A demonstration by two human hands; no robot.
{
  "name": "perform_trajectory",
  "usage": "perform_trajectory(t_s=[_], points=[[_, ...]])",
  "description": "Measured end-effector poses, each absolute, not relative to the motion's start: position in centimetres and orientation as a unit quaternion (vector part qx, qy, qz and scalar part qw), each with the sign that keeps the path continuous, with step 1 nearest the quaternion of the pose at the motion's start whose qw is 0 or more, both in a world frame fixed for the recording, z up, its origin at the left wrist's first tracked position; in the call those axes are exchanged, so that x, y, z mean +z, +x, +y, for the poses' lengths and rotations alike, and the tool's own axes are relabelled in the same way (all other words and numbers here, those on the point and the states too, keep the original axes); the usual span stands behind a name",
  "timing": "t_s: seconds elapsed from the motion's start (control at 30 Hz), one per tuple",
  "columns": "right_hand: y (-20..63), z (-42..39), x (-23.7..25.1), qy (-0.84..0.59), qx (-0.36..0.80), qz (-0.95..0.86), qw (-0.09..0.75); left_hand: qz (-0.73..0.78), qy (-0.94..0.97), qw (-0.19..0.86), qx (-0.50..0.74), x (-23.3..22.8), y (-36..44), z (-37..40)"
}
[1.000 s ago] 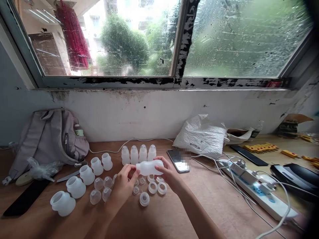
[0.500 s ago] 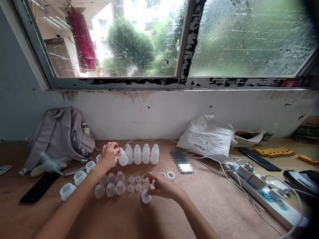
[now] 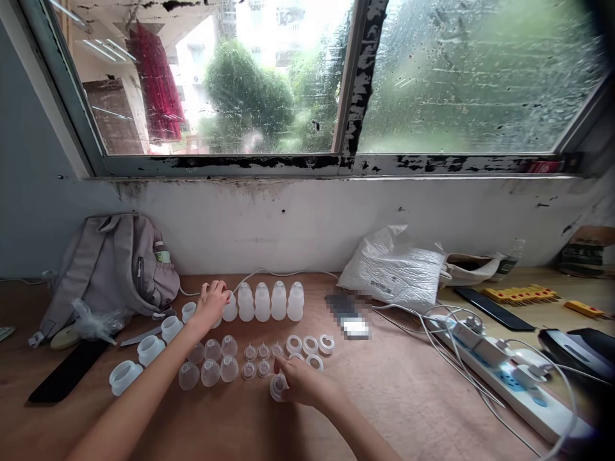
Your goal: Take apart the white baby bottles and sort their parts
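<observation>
My left hand (image 3: 210, 302) is curled around a small white bottle (image 3: 230, 309), which stands on the wooden table (image 3: 413, 397) at the left end of a row of several like bottles (image 3: 270, 301). My right hand (image 3: 298, 382) grips a clear teat piece (image 3: 277, 387) resting on the table near me. Between the hands lie white rings (image 3: 310, 346), small teats (image 3: 262, 351) and clear dome caps (image 3: 210, 372). Wide white cups (image 3: 150, 349) run in a slanting line at the left.
A grey backpack (image 3: 113, 269) leans on the wall at left, with a black flat slab (image 3: 66, 372) before it. A phone (image 3: 348, 316), a white plastic bag (image 3: 394, 269) and a power strip (image 3: 504, 371) with cables fill the right side.
The bottle held in both hands a second ago now stands at the left end of the row, carried there by my left hand. My right hand dropped onto the teat piece near me.
</observation>
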State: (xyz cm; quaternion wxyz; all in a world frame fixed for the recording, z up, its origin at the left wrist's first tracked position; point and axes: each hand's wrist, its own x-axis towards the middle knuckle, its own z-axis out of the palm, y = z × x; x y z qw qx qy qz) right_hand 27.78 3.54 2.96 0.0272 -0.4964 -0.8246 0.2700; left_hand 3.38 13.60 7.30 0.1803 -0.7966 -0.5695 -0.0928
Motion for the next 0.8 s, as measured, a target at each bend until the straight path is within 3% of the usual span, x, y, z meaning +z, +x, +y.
perform_trajectory(t_s=[0.17, 0.43, 0.8], points=[[27.7, 3.4, 3.3, -0.516, 0.286, -0.807, -0.019, -0.575, -0.792, 0.18, -0.095, 7.1, 3.4, 13.6], [27.6, 3.4, 2.4, -0.504, 0.261, -0.823, -0.023, -0.586, -0.789, 0.169, -0.08, 7.2, 3.8, 13.5], [28.6, 4.0, 2.9, -0.505, 0.257, -0.824, 0.018, -0.606, -0.776, 0.166, -0.062, 8.3, 4.0, 13.2]])
